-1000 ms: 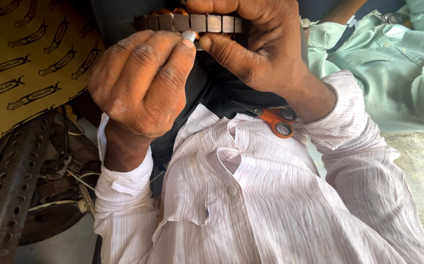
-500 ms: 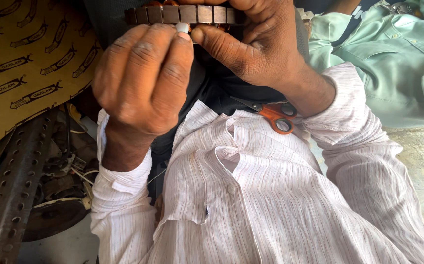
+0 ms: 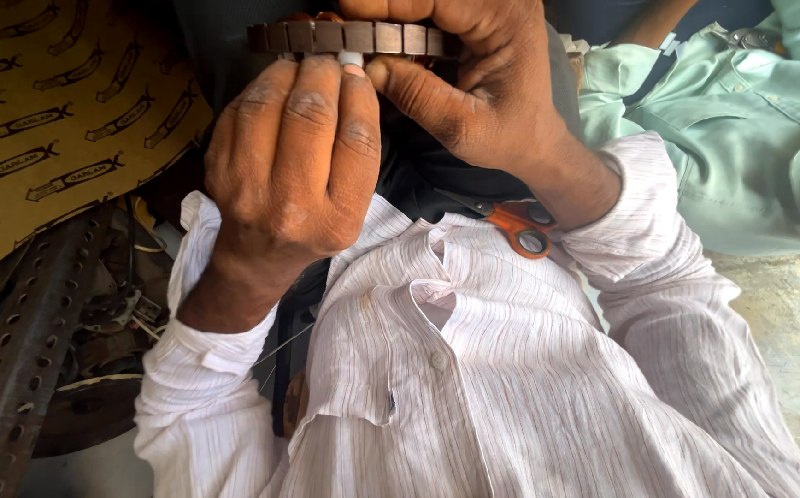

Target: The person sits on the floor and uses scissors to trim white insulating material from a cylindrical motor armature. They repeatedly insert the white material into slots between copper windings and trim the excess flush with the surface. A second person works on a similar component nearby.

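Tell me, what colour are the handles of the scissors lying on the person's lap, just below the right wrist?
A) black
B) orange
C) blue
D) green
B: the scissors show orange loop handles against the striped white shirt, just under the right hand.

Right hand (image 3: 483, 92): gripping the slotted metal ring (image 3: 349, 37) from above.
Left hand (image 3: 294, 157): pressing fingertips against ring's underside.
Scissors (image 3: 515, 226): lying on striped shirt (image 3: 474, 387).

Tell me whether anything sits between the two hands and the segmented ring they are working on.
Nothing visible does. The right hand grips the segmented ring directly, and the left hand presses a small white piece against its edge.
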